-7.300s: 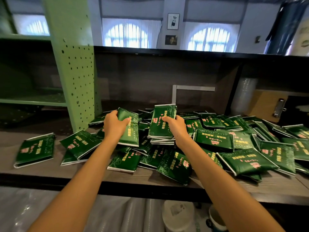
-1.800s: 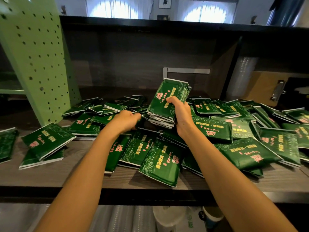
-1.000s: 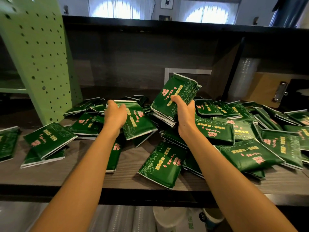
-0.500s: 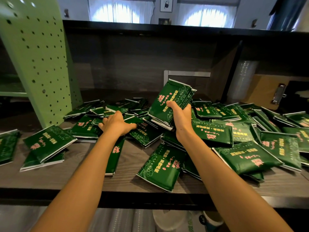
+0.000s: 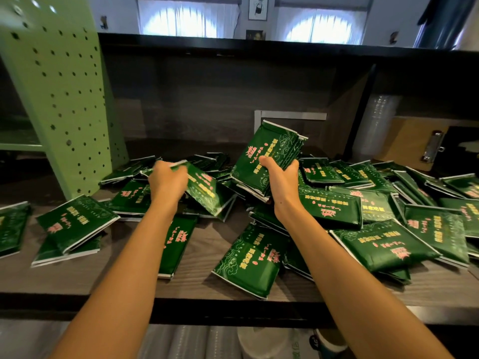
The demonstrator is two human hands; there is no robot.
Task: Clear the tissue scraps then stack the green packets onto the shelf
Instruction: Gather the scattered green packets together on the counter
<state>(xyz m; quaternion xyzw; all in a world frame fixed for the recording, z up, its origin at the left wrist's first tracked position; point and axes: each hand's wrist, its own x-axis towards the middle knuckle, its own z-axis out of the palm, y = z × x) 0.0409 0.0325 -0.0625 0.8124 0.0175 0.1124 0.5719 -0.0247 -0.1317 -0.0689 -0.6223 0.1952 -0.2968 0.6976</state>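
Packet point(image 5: 207, 193) gripped in left hand point(image 5: 167, 181), tilted bundle point(image 5: 269, 151) clasped in right hand point(image 5: 281, 181), best joined face to face, edges squared, thumb clamped on top.

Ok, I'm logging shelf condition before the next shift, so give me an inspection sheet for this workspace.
Surface: wooden shelf, mostly covered, bare patches near the front edge.
Job's things: green packets lie scattered and overlapping; a tilted stack is held above them; no tissue scraps seen.
Clutter: clipboard at far right.
Hands: right hand grips the stack; left hand holds a packet, blurred.
Cables: nothing seen.
Surroundings: green perforated panel at left, arched windows behind.
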